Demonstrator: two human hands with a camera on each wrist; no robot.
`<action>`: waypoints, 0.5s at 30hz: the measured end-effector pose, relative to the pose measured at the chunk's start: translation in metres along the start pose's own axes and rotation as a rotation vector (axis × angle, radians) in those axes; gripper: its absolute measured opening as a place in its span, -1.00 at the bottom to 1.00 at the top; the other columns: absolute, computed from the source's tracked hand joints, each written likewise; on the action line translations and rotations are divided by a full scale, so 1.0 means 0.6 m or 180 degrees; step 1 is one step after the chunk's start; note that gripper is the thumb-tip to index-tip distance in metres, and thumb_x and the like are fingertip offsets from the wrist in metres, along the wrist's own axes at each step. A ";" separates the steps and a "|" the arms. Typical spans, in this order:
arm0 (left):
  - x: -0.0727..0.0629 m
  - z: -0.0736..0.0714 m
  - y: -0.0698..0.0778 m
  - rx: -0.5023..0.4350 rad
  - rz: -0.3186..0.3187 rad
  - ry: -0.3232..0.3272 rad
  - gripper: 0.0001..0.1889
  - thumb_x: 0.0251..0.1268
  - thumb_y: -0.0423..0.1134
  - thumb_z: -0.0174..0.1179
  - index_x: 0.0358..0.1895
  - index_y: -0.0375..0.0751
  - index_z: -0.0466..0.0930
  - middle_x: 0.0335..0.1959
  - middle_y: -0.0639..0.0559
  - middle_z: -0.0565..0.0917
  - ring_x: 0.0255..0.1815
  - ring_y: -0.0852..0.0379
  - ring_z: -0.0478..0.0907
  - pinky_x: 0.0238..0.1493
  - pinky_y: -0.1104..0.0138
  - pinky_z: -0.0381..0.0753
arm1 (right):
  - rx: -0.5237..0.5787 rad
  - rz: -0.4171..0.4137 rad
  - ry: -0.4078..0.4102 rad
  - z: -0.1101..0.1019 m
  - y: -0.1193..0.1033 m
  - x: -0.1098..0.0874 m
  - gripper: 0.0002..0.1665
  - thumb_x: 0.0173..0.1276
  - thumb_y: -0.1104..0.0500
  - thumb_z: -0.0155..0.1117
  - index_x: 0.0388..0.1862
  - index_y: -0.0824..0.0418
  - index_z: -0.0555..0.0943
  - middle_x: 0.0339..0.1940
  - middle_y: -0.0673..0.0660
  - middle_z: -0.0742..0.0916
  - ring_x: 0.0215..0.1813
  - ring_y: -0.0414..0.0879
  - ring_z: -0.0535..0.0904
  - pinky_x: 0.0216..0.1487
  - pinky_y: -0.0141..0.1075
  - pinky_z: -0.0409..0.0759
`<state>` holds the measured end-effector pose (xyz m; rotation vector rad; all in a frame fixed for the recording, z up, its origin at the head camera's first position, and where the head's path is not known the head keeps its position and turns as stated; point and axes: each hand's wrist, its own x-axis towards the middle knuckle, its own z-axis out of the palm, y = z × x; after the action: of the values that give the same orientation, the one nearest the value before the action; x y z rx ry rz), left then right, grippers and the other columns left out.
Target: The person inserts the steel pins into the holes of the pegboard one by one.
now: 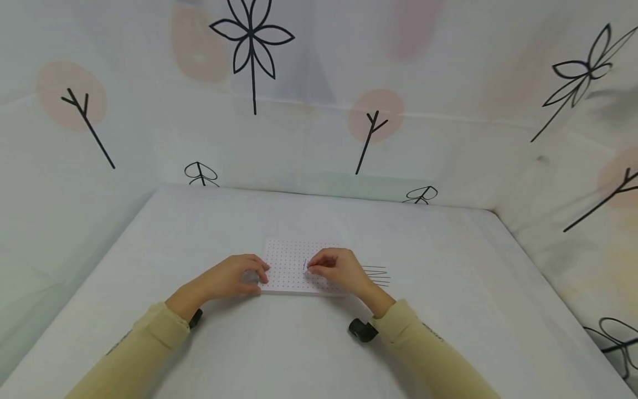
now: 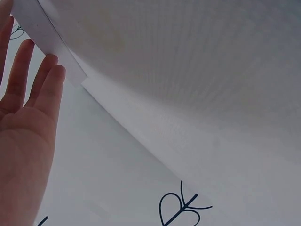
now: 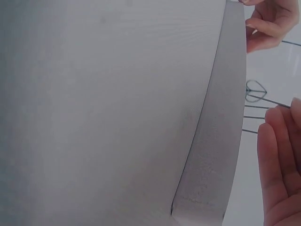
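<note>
A white board [image 1: 284,269] with a grid of small dark dots lies on the table, its side edge [image 3: 221,117] showing in the right wrist view. My left hand [image 1: 234,275] touches the board's left end, fingertips at its edge and thumb near the front corner. In the left wrist view the fingers [image 2: 47,82] look fairly straight against the edge. Over the board, my right hand [image 1: 344,270] pinches a thin dark stick [image 3: 270,100] between thumb and fingertips. A thin dark upright line [image 1: 305,264] shows on the board just left of those fingertips.
Several thin dark sticks [image 1: 377,275] extend to the right of the board, behind my right hand. The white table [image 1: 269,354] meets a white cloth wall [image 1: 309,144] printed with flowers and twigs at the back and sides.
</note>
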<state>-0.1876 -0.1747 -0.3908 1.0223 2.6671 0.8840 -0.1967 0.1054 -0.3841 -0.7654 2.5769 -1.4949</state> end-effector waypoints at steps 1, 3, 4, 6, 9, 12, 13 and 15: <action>0.000 0.000 0.000 -0.0001 0.0004 0.0003 -0.82 0.03 -0.33 0.37 -0.33 0.02 0.62 0.00 0.03 0.57 0.11 -0.02 0.45 0.16 0.07 0.37 | -0.0008 -0.0004 0.0008 0.002 0.008 0.002 -0.91 0.14 0.32 0.37 -0.34 0.28 0.67 -0.35 0.10 0.72 -0.29 -0.10 0.63 -0.21 -0.35 0.59; 0.000 0.000 0.000 0.0003 0.0010 0.0005 -0.82 0.02 -0.34 0.37 -0.33 0.01 0.62 0.00 0.03 0.57 0.11 -0.02 0.45 0.16 0.07 0.37 | -0.0032 -0.0030 0.0007 0.003 0.008 0.003 -0.93 0.14 0.32 0.37 -0.36 0.26 0.68 -0.35 0.07 0.72 -0.29 -0.14 0.63 -0.21 -0.37 0.59; 0.000 0.000 0.000 0.0004 0.0011 0.0005 -0.82 0.02 -0.34 0.37 -0.33 0.02 0.62 0.00 0.03 0.57 0.11 -0.02 0.45 0.16 0.06 0.37 | -0.0056 -0.0028 0.0006 0.003 0.008 0.004 -0.93 0.14 0.31 0.37 -0.36 0.25 0.68 -0.35 0.06 0.72 -0.29 -0.15 0.63 -0.21 -0.38 0.59; 0.000 0.001 -0.001 0.0010 0.0012 0.0005 -0.82 0.03 -0.34 0.37 -0.33 0.02 0.62 0.00 0.03 0.57 0.11 -0.02 0.45 0.16 0.07 0.37 | -0.0085 -0.0015 0.0010 0.003 0.008 0.004 -0.94 0.13 0.32 0.38 -0.37 0.23 0.68 -0.36 0.04 0.72 -0.30 -0.17 0.62 -0.21 -0.39 0.59; -0.001 0.001 -0.002 0.0023 -0.0003 0.0005 -0.82 0.03 -0.33 0.37 -0.33 0.03 0.62 0.01 0.04 0.57 0.11 -0.02 0.45 0.16 0.06 0.37 | -0.0175 0.0033 0.0018 0.005 0.006 0.005 -0.94 0.13 0.31 0.38 -0.38 0.20 0.69 -0.38 0.01 0.72 -0.32 -0.20 0.61 -0.23 -0.39 0.58; -0.001 0.000 -0.002 0.0005 -0.0014 0.0004 -0.82 0.03 -0.33 0.37 -0.33 0.03 0.62 0.01 0.04 0.57 0.12 -0.02 0.45 0.17 0.06 0.36 | -0.0260 0.0097 0.0026 0.008 0.007 0.008 -0.94 0.12 0.30 0.39 -0.39 0.19 0.71 -0.39 -0.01 0.73 -0.34 -0.22 0.60 -0.25 -0.40 0.57; -0.001 0.000 -0.002 -0.0001 -0.0015 0.0003 -0.82 0.03 -0.33 0.37 -0.33 0.03 0.62 0.01 0.04 0.57 0.12 -0.02 0.45 0.17 0.06 0.36 | -0.0282 0.0120 0.0030 0.009 0.007 0.008 -0.93 0.12 0.30 0.39 -0.39 0.18 0.71 -0.38 -0.02 0.73 -0.34 -0.23 0.60 -0.26 -0.40 0.57; -0.001 0.000 -0.002 -0.0017 -0.0015 0.0002 -0.82 0.02 -0.33 0.37 -0.33 0.03 0.62 0.01 0.04 0.57 0.12 -0.02 0.45 0.16 0.06 0.37 | -0.0308 0.0163 0.0031 0.010 0.007 0.009 -0.93 0.12 0.29 0.40 -0.38 0.18 0.72 -0.38 -0.02 0.73 -0.34 -0.24 0.60 -0.27 -0.40 0.57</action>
<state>-0.1877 -0.1759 -0.3915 1.0144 2.6650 0.8901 -0.2010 0.1000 -0.3895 -0.6975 2.6717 -1.3722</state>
